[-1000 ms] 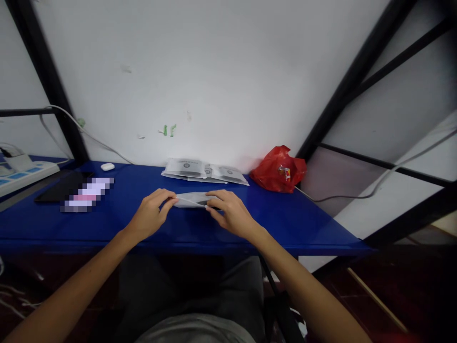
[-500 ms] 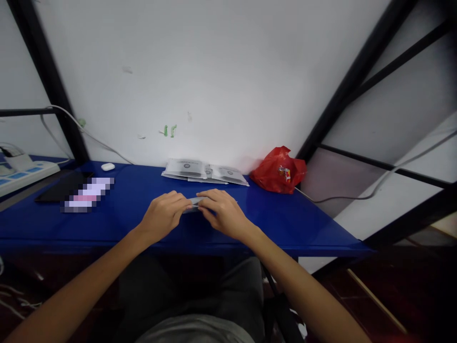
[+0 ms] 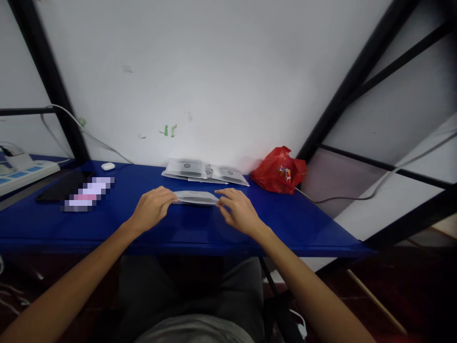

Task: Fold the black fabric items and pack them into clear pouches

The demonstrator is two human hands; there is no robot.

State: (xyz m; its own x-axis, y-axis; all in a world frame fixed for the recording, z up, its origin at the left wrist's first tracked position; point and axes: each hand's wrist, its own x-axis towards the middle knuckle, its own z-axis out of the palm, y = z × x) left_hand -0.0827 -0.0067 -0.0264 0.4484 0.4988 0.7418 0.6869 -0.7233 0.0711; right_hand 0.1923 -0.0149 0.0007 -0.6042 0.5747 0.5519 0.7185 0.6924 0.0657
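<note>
A flat whitish pouch (image 3: 196, 197) spans the gap between my hands, a little above the blue table (image 3: 200, 228). My left hand (image 3: 152, 208) pinches its left end between thumb and fingers. At the right end, my right hand (image 3: 238, 212) grips the pouch's edge the same way. Behind it, against the wall, several similar translucent pouches with dark round marks (image 3: 187, 167) lie overlapping.
A red plastic bag (image 3: 279, 171) stands at the back right. On the left are a white earphone case (image 3: 108, 166), a dark tablet (image 3: 62, 186), a blurred-out phone (image 3: 89, 194) and a white power strip (image 3: 30, 176) with cables.
My hands have moved apart, the left one leftward and the right one rightward. More of the pouch between them now shows.
</note>
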